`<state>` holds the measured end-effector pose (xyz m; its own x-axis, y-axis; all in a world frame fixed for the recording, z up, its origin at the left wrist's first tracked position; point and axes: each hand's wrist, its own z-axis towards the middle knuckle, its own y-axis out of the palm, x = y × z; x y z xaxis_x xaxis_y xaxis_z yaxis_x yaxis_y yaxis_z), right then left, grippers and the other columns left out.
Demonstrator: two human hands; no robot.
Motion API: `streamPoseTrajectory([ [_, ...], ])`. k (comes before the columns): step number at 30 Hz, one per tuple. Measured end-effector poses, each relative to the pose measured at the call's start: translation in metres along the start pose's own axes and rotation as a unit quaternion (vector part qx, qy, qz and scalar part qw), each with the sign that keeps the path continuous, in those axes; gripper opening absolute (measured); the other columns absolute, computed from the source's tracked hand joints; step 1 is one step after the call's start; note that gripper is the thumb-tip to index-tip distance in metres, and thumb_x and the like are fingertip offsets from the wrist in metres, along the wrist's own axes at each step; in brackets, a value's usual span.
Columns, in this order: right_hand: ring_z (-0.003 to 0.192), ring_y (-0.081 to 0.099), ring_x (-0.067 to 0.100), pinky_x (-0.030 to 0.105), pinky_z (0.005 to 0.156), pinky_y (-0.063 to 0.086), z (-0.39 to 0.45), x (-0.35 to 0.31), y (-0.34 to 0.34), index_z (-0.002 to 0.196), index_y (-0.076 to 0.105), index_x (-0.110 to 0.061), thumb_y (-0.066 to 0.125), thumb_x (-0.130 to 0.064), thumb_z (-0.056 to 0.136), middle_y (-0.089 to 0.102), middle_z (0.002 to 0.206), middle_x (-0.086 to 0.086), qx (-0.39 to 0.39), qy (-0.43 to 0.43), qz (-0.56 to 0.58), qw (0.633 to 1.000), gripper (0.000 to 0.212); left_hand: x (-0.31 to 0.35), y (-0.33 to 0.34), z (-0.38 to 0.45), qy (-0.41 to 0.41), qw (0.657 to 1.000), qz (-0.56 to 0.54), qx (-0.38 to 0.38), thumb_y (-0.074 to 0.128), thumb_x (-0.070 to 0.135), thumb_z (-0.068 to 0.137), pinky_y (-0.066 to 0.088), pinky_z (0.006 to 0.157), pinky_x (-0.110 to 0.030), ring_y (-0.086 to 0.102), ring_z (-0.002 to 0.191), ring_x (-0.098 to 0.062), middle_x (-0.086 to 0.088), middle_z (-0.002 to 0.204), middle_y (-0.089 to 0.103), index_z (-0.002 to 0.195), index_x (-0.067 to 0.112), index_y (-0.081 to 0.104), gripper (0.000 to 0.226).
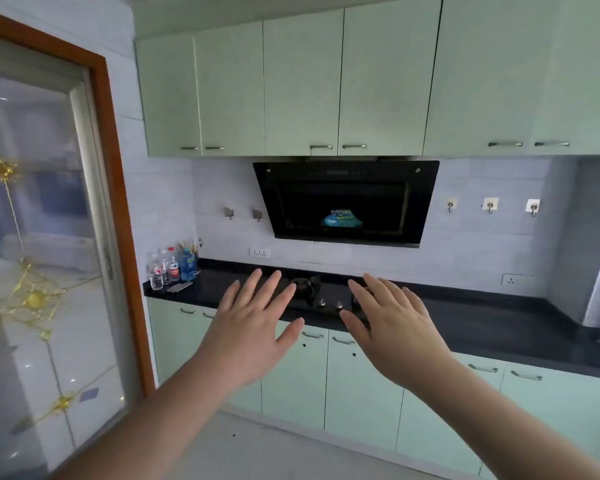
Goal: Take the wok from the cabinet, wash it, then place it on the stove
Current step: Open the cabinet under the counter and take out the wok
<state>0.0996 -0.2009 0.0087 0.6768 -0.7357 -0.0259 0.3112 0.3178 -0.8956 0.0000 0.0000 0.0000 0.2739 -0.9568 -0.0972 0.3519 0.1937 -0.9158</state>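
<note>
Head view: both bare forearms reach forward, palms down, backs of the hands toward the camera. The left hand [253, 327] has its fingers spread and straight, holding nothing. The right hand [395, 327] is likewise splayed and empty. Both hang in the air in front of the counter [482, 317], apart from each other, touching nothing.

Between and behind the hands sits the stove [312, 292], a black glass hob set into the dark counter, with one burner ring showing and two knobs [330, 303] at its front edge. Its right burner is hidden behind the right hand. No wok is visible anywhere; all cabinet doors are closed.

Above the stove hangs a slanted black hood [347, 202] with a small blue sticker on its glass. Over it runs a row of pale green upper cabinets [302, 88] with metal handles. Below the counter are matching lower cabinets [361, 386].

At the counter's left end stands a cluster of bottles [172, 266]. Wall hooks [489, 205] are stuck to the tiles right of the hood, and a socket [260, 252] sits left of it. A glass door [42, 237] with a brown frame and gold pattern fills the left side.
</note>
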Motion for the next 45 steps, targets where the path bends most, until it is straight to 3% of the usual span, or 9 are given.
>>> streamPoseTrajectory([
  [8,0.149,0.01,0.015,0.036,0.12,0.008,0.014,0.087,0.051,0.154,0.013,-0.032,0.009,-0.062,0.094,0.013,0.162,-0.006,-0.013,0.0,0.006,1.0,0.067,0.053,0.058,0.043,0.034,0.999,-0.009,-0.006,-0.009,0.067,0.086,-0.005,0.119,-0.035,-0.009,0.15,-0.012,0.011,0.164,-0.005,0.154,0.039,-0.006,0.074],
  [12,0.149,0.009,0.016,0.037,0.122,0.007,0.028,0.116,0.08,0.155,0.005,-0.031,0.01,-0.061,0.095,0.009,0.163,-0.005,-0.034,-0.001,0.033,0.999,0.067,0.073,0.079,0.067,0.016,0.999,0.006,-0.042,0.007,0.062,0.096,-0.003,0.12,-0.037,-0.009,0.15,-0.014,0.009,0.164,-0.005,0.156,0.037,-0.002,0.065],
  [17,0.149,0.011,0.016,0.036,0.121,0.009,0.031,0.135,0.118,0.155,0.001,-0.03,-0.001,-0.063,0.089,0.011,0.163,-0.004,-0.039,0.01,0.06,0.997,0.074,0.083,0.1,0.064,0.032,0.996,0.048,-0.067,0.014,0.058,0.098,0.018,0.118,-0.047,0.019,0.148,-0.024,0.0,0.161,0.023,0.154,0.026,0.029,0.066],
  [19,0.149,0.01,0.016,0.036,0.121,0.01,0.03,0.136,0.134,0.155,0.001,-0.029,-0.002,-0.063,0.088,0.01,0.163,-0.003,-0.067,-0.002,0.08,0.995,0.075,0.081,0.115,0.062,0.023,0.995,0.039,-0.092,0.009,0.059,0.096,0.01,0.118,-0.044,0.013,0.15,-0.023,0.001,0.162,0.017,0.155,0.027,0.024,0.068],
  [25,0.15,0.005,0.016,0.035,0.122,0.006,0.035,0.125,0.179,0.155,0.0,-0.028,0.01,-0.06,0.096,0.006,0.164,-0.003,-0.105,-0.03,0.114,0.988,0.068,0.079,0.157,0.059,-0.025,0.991,0.011,-0.128,-0.005,0.063,0.091,-0.004,0.12,-0.039,-0.011,0.15,-0.016,0.009,0.163,-0.006,0.156,0.034,0.003,0.072],
  [29,0.15,0.003,0.017,0.034,0.121,0.003,0.046,0.106,0.203,0.155,0.001,-0.028,0.014,-0.058,0.097,0.005,0.164,-0.001,-0.119,-0.034,0.128,0.984,0.066,0.071,0.167,0.058,-0.046,0.992,-0.004,-0.119,-0.001,0.062,0.094,0.004,0.121,-0.041,-0.004,0.151,-0.016,0.009,0.164,0.0,0.156,0.034,0.007,0.068],
  [34,0.151,0.003,0.02,0.038,0.121,0.001,0.075,0.068,0.233,0.155,0.003,-0.027,0.012,-0.058,0.097,0.004,0.164,0.0,-0.141,-0.058,0.107,0.983,0.067,0.032,0.192,0.074,-0.074,0.99,-0.003,-0.123,-0.008,0.063,0.091,-0.004,0.12,-0.04,-0.015,0.149,-0.015,0.01,0.163,-0.012,0.154,0.038,-0.007,0.067],
  [42,0.15,0.01,0.023,0.042,0.121,0.008,0.152,0.001,0.281,0.155,0.009,-0.03,0.012,-0.058,0.096,0.012,0.163,0.001,-0.161,-0.085,0.048,0.982,0.065,-0.058,0.245,0.116,-0.108,0.987,-0.029,-0.118,-0.016,0.065,0.085,-0.005,0.12,-0.044,-0.014,0.15,-0.017,0.008,0.164,-0.01,0.154,0.039,-0.007,0.074],
  [45,0.149,0.013,0.024,0.043,0.12,0.012,0.178,-0.013,0.296,0.154,0.012,-0.03,0.012,-0.059,0.096,0.015,0.162,0.001,-0.166,-0.07,0.03,0.983,0.064,-0.079,0.266,0.13,-0.103,0.987,-0.033,-0.12,-0.015,0.064,0.088,-0.012,0.117,-0.043,-0.017,0.149,-0.019,0.007,0.163,-0.015,0.154,0.04,-0.008,0.071],
])
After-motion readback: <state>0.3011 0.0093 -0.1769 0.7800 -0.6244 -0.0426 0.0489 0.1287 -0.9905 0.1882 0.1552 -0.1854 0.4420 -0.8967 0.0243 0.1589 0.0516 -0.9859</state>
